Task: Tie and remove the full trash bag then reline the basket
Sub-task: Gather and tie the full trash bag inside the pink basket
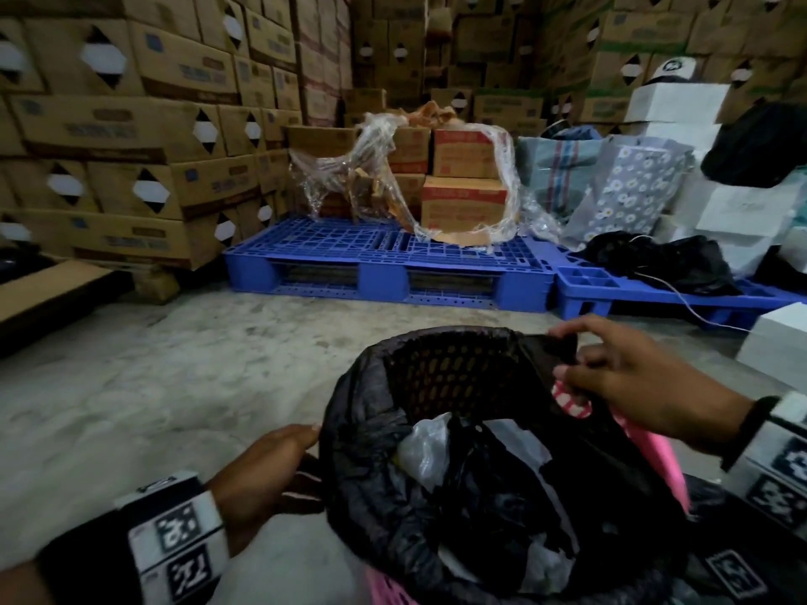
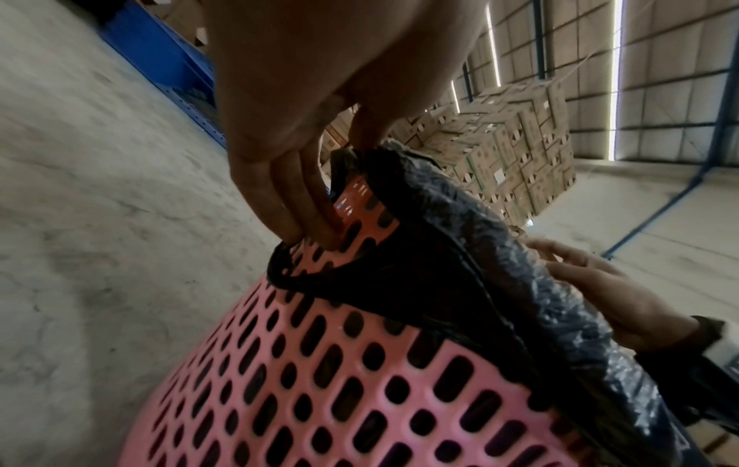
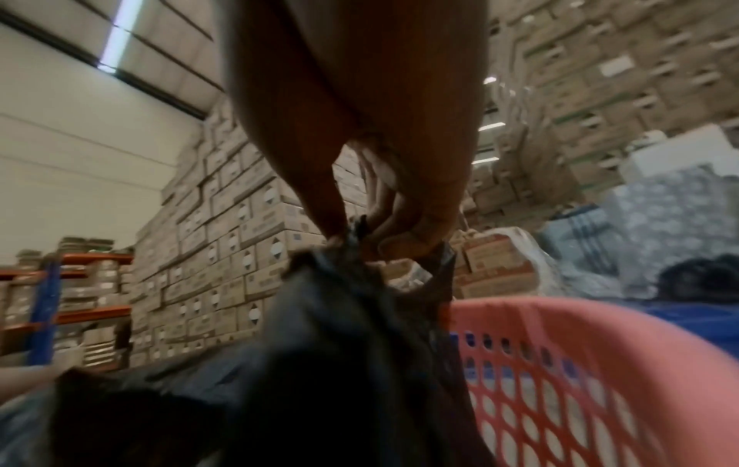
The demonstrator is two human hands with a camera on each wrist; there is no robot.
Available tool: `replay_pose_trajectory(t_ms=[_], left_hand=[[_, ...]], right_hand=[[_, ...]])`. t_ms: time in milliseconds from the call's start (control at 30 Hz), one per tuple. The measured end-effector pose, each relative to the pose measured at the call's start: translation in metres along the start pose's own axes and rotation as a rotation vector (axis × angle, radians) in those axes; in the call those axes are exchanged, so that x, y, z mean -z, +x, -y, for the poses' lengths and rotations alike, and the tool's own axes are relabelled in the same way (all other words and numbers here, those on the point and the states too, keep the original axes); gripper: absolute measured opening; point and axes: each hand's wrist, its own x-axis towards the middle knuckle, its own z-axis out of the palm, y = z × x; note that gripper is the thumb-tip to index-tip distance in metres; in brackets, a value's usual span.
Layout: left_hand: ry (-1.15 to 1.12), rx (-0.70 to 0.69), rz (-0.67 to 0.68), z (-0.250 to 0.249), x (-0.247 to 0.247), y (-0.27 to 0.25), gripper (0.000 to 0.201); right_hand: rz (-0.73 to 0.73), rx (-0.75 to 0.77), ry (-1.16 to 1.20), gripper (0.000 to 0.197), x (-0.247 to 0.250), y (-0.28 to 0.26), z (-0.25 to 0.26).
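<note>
From the head view, the bag point(image 1: 458, 473) sits in the pink basket point(image 1: 384, 591) on the concrete floor point(image 1: 174, 364), its black film folded over the rim on the far and left sides. The mouth is open, with crumpled white and black plastic inside. The right hand point(image 1: 633, 386) pinches a gathered bit of the bag's edge at the far right, where it is already off the rim. The left hand point(image 1: 262, 469) is at the left rim, fingers curled down the outside; from here I cannot tell what they hold. Behind stand a blue pallet point(image 1: 384, 264) and stacked cartons point(image 1: 131, 124).

From the left wrist, the fingers point(image 2: 288, 202) lie together and hook under the bag's folded hem against the basket's slotted wall, thumb above, so the hem is pinched between them.

From the right wrist, blurred, thumb and fingertips point(image 3: 416, 233) are clamped on a bunched peak of film, lifted clear of the basket's rim point(image 3: 559, 312).

The film looks thin, soft and slippery, likely to stretch or tear if dragged across the slots. The contents look like light wrappers, so the load is probably small. The hem is the best hold: peel it off all round, gather the top into a neck, knot it there, then lift by the neck.
</note>
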Motion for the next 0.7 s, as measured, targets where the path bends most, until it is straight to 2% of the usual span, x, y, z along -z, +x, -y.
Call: replay_pose_trajectory(t_ms=[133,300,433,567,700], left_hand=[[-0.043,-0.063,0.027,0.001,-0.001,-0.008,0.026],[-0.080,-0.163,0.029,0.006,0.003,-0.010,0.025],[-0.031,-0.257,-0.085,0.006,0.012,-0.013,0.020],[-0.102,-0.462,-0.227,-0.020,0.027,-0.022,0.017],[-0.004,-0.701,-0.186,-0.063,0.028,-0.040,0.014]], right_hand=[[0.087,0.125,-0.068,0.027,-0.014,0.001,0.031],[0.177,0.240,-0.082,0.026,-0.043,0.002,0.077],[0.201,0.246,-0.152,0.024,-0.062,0.013,0.097],[0.173,0.266,-0.201,0.021,-0.071,0.024,0.105],[0.095,0.283,-0.168,0.025,-0.068,0.030,0.105]])
